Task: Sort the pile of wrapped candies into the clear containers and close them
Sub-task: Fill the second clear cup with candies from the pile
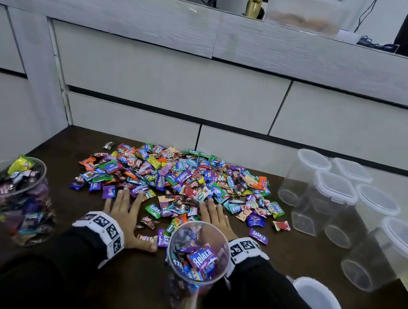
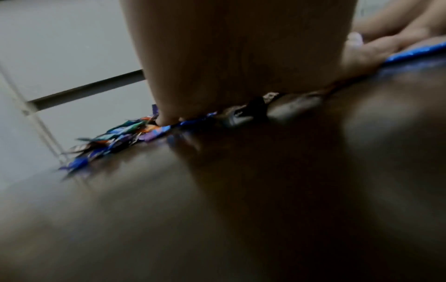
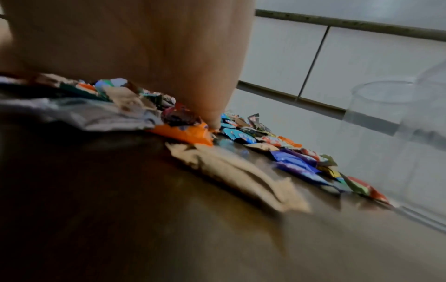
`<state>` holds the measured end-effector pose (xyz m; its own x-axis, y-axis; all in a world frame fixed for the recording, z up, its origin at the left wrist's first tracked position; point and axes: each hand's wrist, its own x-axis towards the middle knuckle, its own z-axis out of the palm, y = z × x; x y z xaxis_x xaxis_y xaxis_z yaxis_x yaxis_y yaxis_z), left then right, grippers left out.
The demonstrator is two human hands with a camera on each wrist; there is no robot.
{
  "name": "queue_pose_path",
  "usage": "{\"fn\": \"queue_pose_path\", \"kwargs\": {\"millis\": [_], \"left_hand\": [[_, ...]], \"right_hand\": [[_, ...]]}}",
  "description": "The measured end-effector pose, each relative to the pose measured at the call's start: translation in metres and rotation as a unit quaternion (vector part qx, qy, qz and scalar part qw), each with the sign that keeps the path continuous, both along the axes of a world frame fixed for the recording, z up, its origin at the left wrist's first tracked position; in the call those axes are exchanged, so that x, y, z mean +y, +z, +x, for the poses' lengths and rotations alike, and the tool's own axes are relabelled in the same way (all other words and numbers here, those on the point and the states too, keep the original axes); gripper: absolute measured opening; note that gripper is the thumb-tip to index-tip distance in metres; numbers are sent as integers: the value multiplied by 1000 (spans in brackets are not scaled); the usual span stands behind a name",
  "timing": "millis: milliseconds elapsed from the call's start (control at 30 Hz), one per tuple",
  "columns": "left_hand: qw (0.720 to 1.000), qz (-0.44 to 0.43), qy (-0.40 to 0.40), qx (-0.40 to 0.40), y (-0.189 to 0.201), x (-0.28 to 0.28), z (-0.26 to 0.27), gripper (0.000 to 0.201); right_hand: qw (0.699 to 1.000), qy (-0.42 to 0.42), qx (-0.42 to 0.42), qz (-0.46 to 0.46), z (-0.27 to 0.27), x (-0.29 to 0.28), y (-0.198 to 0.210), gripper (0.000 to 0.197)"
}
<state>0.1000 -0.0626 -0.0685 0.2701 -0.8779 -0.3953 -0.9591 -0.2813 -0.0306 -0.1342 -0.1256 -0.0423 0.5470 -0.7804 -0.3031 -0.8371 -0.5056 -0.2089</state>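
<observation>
A wide pile of wrapped candies [image 1: 175,176] in many colours covers the back middle of the dark table [image 1: 141,282]. My left hand [image 1: 126,209] lies flat, fingers straight, fingertips at the pile's near edge. My right hand [image 1: 214,218] lies flat too, on candies at the pile's front, partly hidden behind an open clear container [image 1: 195,267] half filled with purple and blue candies. Both wrist views show flat palms on the table: left hand [image 2: 229,57], right hand [image 3: 144,47], candies [image 3: 277,150] beyond.
An open round container [image 1: 12,197] full of candies stands at the left. Several empty lidded clear containers [image 1: 333,200] stand at the right. A loose white lid [image 1: 320,304] lies near the front right. Grey drawer fronts [image 1: 181,85] rise behind the table.
</observation>
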Motion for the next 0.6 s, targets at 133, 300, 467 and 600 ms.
{"fn": "queue_pose_path", "kwargs": {"millis": [133, 300, 467, 600], "left_hand": [[997, -23, -67, -18, 1, -13, -7, 135], [992, -40, -113, -25, 2, -24, -18, 119], [986, -45, -153, -42, 3, -26, -20, 100], [966, -92, -235, -50, 9, -26, -24, 81]], "right_hand": [[999, 36, 14, -5, 12, -6, 2, 105], [996, 51, 56, -44, 15, -12, 1, 97], [994, 71, 53, -63, 18, -16, -3, 86], [995, 76, 26, -55, 21, -13, -3, 74]]}}
